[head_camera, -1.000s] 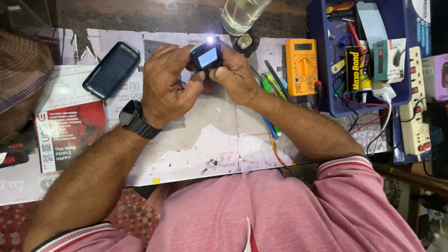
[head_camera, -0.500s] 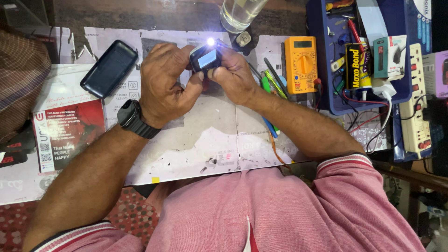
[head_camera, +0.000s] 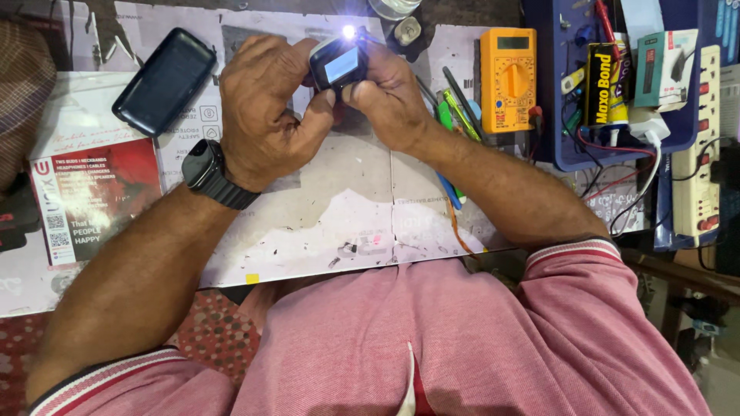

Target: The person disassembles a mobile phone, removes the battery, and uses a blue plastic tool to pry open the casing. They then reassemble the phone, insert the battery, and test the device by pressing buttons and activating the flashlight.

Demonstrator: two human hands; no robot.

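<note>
black smartwatch [head_camera: 339, 63], orange multimeter [head_camera: 509, 79]

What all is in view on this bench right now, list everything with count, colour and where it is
small device: 1, black with a lit screen, held in both hands above the mat
work mat: 1, white and stained, middle
phone: 1, black, face down, upper left
printed box: 1, red, left
multimeter: 1, orange, upper right
tray: 1, blue, right, holding tools and wires
glue tube pack: 1, black and yellow, in the tray
power strip: 1, cream, far right
wristwatch: 1, black, left wrist
left hand: 1, grips the device
right hand: 1, grips the device
</note>
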